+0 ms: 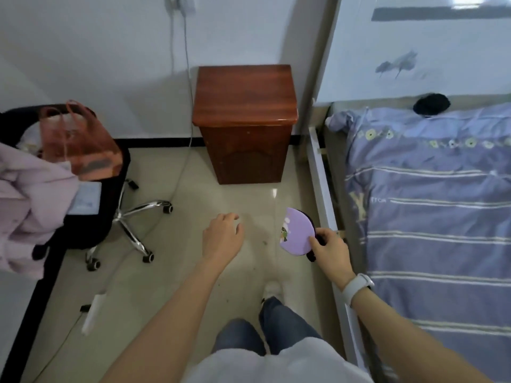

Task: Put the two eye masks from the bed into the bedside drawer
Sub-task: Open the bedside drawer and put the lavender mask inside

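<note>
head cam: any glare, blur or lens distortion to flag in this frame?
Head view: small glare spot on the floor tiles before the bedside cabinet; wide-angle bend tilts the bed frame edge; red bag on the chair soft, smeared; purple eye mask in right hand reasonably sharp.

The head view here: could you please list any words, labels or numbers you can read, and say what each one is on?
Large yellowish "Y": on the blue striped bed cover, at its left edge.
Small pale lettering beside that Y: too blurred to read.
Dark marking on the orange plastic bag: blurred, unreadable.
Purple eye mask held by the right hand: pictures only, no legible text.
</note>
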`<state>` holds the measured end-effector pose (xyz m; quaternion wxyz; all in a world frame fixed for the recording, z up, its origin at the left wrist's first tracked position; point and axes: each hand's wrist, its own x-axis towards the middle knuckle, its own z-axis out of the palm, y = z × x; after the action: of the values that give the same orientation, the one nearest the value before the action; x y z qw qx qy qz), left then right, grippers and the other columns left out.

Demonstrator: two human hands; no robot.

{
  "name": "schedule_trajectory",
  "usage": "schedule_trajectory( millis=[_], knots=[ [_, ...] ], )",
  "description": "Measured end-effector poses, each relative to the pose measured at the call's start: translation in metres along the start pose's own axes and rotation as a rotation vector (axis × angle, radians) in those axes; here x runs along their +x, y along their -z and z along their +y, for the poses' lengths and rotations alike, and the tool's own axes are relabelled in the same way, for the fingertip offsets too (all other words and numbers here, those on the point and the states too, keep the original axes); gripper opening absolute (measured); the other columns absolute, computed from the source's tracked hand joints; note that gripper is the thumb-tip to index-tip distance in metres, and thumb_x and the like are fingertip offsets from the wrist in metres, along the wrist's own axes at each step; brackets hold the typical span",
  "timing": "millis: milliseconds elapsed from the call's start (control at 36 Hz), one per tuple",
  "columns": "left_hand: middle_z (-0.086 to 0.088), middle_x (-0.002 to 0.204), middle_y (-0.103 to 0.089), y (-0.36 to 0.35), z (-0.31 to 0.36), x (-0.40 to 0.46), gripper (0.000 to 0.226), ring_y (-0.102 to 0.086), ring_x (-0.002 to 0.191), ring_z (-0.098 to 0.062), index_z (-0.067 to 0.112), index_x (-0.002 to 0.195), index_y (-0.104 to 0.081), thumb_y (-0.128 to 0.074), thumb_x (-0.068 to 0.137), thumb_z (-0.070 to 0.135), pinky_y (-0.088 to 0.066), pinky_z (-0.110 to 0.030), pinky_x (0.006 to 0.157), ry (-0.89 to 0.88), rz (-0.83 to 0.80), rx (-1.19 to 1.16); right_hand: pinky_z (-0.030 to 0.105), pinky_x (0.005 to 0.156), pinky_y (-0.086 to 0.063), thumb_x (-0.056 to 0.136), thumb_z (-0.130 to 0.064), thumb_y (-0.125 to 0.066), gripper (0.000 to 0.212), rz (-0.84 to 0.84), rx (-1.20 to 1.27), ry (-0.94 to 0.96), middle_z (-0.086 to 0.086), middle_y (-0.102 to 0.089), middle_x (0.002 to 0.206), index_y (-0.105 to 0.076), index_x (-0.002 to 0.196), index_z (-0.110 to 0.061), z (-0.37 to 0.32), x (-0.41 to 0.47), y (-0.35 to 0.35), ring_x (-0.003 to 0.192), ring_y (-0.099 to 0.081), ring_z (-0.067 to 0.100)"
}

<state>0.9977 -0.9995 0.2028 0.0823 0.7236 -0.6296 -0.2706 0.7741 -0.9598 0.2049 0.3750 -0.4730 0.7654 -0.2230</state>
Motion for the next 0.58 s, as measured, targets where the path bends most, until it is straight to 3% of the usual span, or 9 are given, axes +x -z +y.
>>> schedule_trajectory(
  millis=[111,222,306,472,583],
  knots=[
    [-0.012,0.123,-0.06,0.015,0.01,0.065,0.034,-0.052,0.113,-0.03,0.011,0.118,-0.056,-0.044,0.089,0.024,-0.043,-0.043,0.097,0.043,0.01,-0.061,0.038,0.089,-0.04,0.084,-0.022,-0.055,0.02,0.038,-0.148,0.045,0.005,-0.069,0.098,-0.063,0.101,-0.017,-0.045,0.079,-0.003,0.1,-0.056,0.027],
    [-0.014,0.123,-0.06,0.028,0.005,0.136,0.033,-0.053,0.113,-0.031,0.01,0.118,-0.056,-0.046,0.089,0.022,-0.043,-0.042,0.097,0.073,-0.004,-0.065,0.036,0.085,-0.033,0.085,-0.025,-0.055,0.022,0.063,-0.256,0.11,0.006,-0.067,0.101,-0.062,0.104,-0.017,-0.099,0.162,-0.013,0.105,-0.05,0.027],
    [-0.016,0.123,-0.058,0.036,-0.002,0.197,0.033,-0.053,0.112,-0.032,0.008,0.12,-0.054,-0.046,0.09,0.02,-0.043,-0.042,0.095,0.06,-0.032,-0.072,0.032,0.081,-0.042,0.086,-0.023,-0.056,0.022,0.04,-0.136,0.13,0.006,-0.068,0.102,-0.061,0.105,-0.014,-0.138,0.228,-0.031,0.104,-0.052,0.025],
    [-0.018,0.124,-0.052,0.034,-0.016,0.335,0.037,-0.051,0.112,-0.034,0.006,0.123,-0.051,-0.048,0.088,0.017,-0.044,-0.045,0.094,-0.017,-0.045,-0.056,0.026,0.077,-0.041,0.087,-0.014,-0.056,0.023,0.016,0.126,0.09,0.009,-0.065,0.108,-0.06,0.108,-0.008,-0.207,0.369,-0.085,0.1,-0.056,0.022],
    [-0.017,0.138,-0.042,0.021,-0.024,0.418,0.044,-0.039,0.126,-0.034,0.008,0.131,-0.043,-0.049,0.088,0.02,-0.034,-0.045,0.105,-0.042,-0.031,0.016,0.014,0.072,-0.036,0.087,-0.011,-0.053,0.023,0.021,0.127,0.09,0.012,-0.066,0.11,-0.06,0.108,-0.006,-0.225,0.45,-0.125,0.097,-0.055,0.02]
  ],
)
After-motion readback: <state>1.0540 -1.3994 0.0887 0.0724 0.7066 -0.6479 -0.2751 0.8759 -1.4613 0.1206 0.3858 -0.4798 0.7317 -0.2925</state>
